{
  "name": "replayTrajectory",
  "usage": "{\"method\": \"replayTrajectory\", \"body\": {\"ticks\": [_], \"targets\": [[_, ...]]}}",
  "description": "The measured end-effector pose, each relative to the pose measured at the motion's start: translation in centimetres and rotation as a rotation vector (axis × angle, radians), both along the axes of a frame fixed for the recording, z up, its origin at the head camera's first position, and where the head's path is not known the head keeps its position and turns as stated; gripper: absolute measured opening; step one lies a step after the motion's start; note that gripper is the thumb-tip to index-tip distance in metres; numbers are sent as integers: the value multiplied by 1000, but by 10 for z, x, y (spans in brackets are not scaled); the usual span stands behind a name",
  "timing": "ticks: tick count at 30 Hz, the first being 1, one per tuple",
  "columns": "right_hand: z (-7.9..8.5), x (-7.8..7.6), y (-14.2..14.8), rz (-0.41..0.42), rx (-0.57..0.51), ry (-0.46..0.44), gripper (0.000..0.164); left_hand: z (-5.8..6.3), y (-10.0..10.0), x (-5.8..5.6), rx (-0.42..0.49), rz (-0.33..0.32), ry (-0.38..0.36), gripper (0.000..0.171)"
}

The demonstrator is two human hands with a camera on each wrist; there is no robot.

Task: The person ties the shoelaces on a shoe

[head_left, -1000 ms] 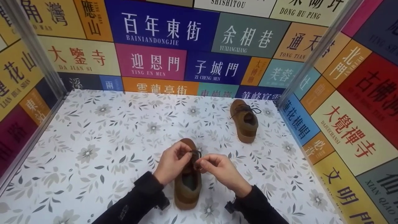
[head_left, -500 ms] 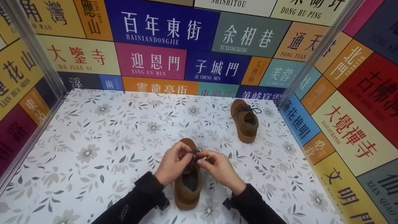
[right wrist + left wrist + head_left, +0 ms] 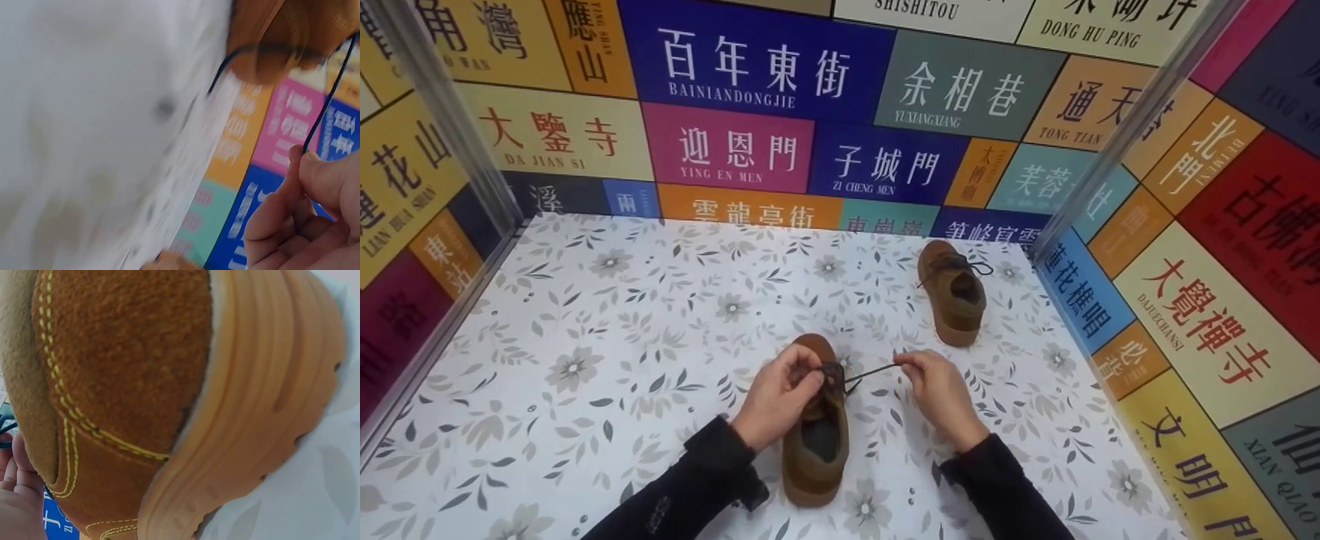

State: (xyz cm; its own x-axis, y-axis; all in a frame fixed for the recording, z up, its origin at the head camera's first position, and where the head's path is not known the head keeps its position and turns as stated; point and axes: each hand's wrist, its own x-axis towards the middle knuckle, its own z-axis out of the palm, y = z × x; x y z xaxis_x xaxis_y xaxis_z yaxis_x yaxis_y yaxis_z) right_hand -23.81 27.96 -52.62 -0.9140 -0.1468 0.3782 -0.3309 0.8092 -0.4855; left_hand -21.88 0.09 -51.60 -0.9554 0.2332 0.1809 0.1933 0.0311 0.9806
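A brown suede shoe (image 3: 812, 484) with a tan sole stands on the floral surface, toe pointing away. My left hand (image 3: 776, 394) is at its lacing, thumb and forefinger pinching the dark lace close to the shoe. Off to the right, my right hand (image 3: 945, 397) pinches a shoelace (image 3: 874, 370) that runs straight from the shoe to its fingertips. In the right wrist view, the lace (image 3: 332, 93) sits between thumb and forefinger, and another strand hangs beside the shoe. The shoe's heel side (image 3: 129, 354) fills the left wrist view and partly hides my left hand (image 3: 19, 495).
A matching brown shoe (image 3: 952, 300) with tied laces stands farther back on the right. White floral cloth (image 3: 660, 300) covers the surface. Colourful panels with lettering (image 3: 757, 67) wall in the back and both sides, with clear corner strips (image 3: 1117, 142).
My right hand first rose to the lacing beside the left hand, then moved out to the right, drawing a lace straight. The left hand and both shoes have stayed in place.
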Motion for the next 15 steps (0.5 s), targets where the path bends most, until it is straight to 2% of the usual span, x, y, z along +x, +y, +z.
{"method": "replayTrajectory", "body": {"ticks": [3,6,9,12,14,15], "targets": [[-4,-5,21,-93,21,-48,12,-1,0,2,-19,6,0,8],[-4,-5,31,-87,21,-129,12,1,0,3,-16,0,9,7],[-4,-5,33,-63,25,-186,11,5,1,4,58,-49,-11,8],[-5,-7,34,-82,39,-213,11,10,-3,4,155,-102,-67,10],[-5,-7,37,-105,45,-236,11,14,-11,2,216,-92,-106,12],[-4,-7,39,-114,50,-252,12,17,-18,1,238,-61,-118,11]]}}
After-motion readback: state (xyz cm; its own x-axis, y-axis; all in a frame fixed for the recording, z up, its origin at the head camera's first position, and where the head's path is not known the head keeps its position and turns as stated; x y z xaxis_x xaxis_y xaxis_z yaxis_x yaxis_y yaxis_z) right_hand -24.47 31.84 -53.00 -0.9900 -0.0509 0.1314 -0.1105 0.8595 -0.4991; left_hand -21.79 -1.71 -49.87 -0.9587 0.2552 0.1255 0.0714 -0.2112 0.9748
